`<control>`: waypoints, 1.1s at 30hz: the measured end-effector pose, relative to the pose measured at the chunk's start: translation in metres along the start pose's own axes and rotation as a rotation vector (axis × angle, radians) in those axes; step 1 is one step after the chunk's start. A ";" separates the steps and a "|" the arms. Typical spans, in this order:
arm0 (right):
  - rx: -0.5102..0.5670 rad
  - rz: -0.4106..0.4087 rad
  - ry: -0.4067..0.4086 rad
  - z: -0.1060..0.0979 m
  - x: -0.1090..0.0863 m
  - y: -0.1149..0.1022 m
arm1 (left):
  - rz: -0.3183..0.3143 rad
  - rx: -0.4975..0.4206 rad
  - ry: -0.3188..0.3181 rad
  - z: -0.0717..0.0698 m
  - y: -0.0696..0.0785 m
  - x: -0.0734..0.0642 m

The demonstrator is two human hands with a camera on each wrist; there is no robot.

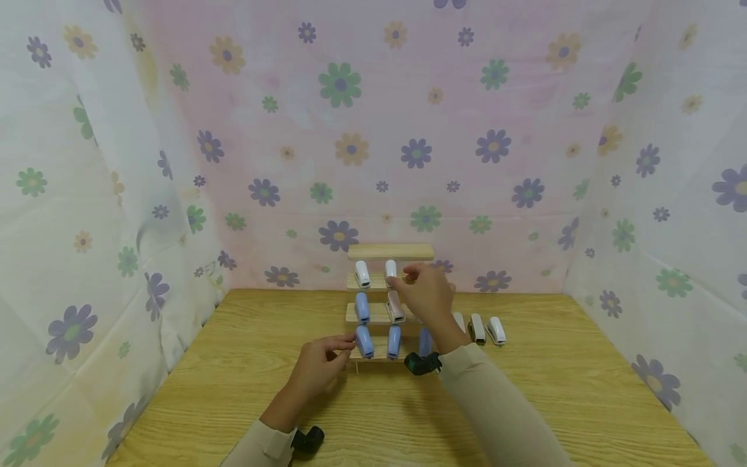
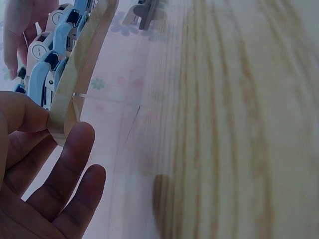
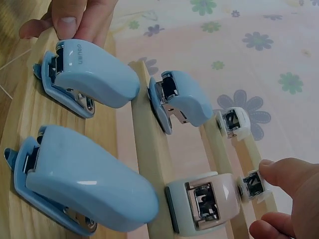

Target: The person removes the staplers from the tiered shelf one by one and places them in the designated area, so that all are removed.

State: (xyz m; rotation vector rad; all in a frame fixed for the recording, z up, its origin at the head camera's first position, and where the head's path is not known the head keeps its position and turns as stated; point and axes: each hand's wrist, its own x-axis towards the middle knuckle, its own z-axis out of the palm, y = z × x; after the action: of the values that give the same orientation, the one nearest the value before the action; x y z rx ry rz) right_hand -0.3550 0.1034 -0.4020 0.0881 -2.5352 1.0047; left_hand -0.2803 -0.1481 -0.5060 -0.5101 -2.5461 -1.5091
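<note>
A tiered wooden rack [image 1: 391,251] holds several small staplers. My left hand [image 1: 320,364] pinches the left end of its lowest shelf, beside a blue stapler [image 1: 364,342]; in the left wrist view the thumb lies over the board and other fingers are below. My right hand [image 1: 428,295] is at a white stapler [image 1: 390,267] on a higher shelf. One of its fingertips touches that stapler [image 3: 253,184], while the fingers below stand apart from it in the right wrist view. Nearest under this hand is a pale pink stapler [image 1: 395,307].
To the left, a white stapler [image 1: 362,274] and a blue stapler [image 1: 362,307] stand on separate shelves. A dark-and-white stapler [image 1: 476,329] and a white stapler [image 1: 496,331] lie on the wooden table [image 1: 257,370], right of the rack. Flowered cloth [image 1: 385,117] encloses the table.
</note>
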 end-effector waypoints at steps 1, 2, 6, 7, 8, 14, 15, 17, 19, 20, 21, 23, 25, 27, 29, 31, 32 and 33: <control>0.001 0.003 -0.003 0.001 0.000 0.000 | 0.002 0.000 0.000 0.000 0.000 0.000; -0.003 0.006 -0.007 0.002 0.000 -0.001 | 0.003 0.001 0.000 0.000 0.000 0.000; -0.012 0.005 -0.012 0.004 0.001 -0.004 | -0.005 0.000 0.001 0.000 0.001 0.000; -0.018 0.002 -0.013 0.005 0.001 -0.004 | -0.008 0.000 0.002 -0.001 0.001 0.000; -0.024 -0.002 -0.014 0.005 0.001 -0.005 | -0.012 0.001 0.002 -0.001 0.002 0.000; -0.015 -0.011 0.002 0.007 0.001 -0.006 | -0.015 0.001 0.000 -0.001 0.003 -0.001; -0.006 -0.011 0.005 0.007 0.001 -0.005 | -0.013 -0.002 -0.001 0.000 0.002 -0.001; 0.011 -0.007 0.007 0.006 0.001 -0.005 | -0.012 -0.008 -0.003 0.000 0.002 -0.001; 0.020 -0.005 0.010 0.005 0.000 -0.005 | -0.012 -0.009 -0.004 0.000 0.002 -0.001; 0.026 -0.006 0.013 0.004 0.000 -0.005 | -0.010 -0.008 -0.003 0.000 0.002 -0.001; 0.029 -0.007 0.014 0.003 0.000 -0.005 | -0.009 -0.008 -0.004 0.000 0.003 -0.001; 0.027 -0.008 0.017 0.001 -0.001 -0.003 | -0.008 -0.004 -0.004 0.000 0.003 -0.002; 0.029 -0.010 0.025 -0.001 -0.001 -0.002 | -0.010 0.000 -0.003 0.000 0.004 -0.002; 0.030 -0.009 0.033 -0.003 -0.001 0.000 | -0.010 0.002 -0.003 0.000 0.005 -0.002; 0.032 -0.014 0.041 -0.006 -0.002 0.001 | -0.007 0.002 -0.002 0.000 0.005 -0.002; 0.045 -0.012 0.044 -0.010 -0.003 0.003 | -0.009 0.001 -0.002 -0.001 0.006 -0.002; 0.048 -0.012 0.045 -0.011 -0.004 0.004 | -0.008 0.002 -0.001 -0.001 0.006 -0.002; 0.056 -0.012 0.048 -0.013 -0.005 0.005 | -0.009 0.000 -0.001 -0.001 0.006 -0.002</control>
State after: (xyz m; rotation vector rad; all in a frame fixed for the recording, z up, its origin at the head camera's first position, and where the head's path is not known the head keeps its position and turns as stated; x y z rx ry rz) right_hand -0.3476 0.1155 -0.3990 0.0940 -2.4612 1.0600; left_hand -0.2765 -0.1466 -0.5014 -0.4995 -2.5528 -1.5120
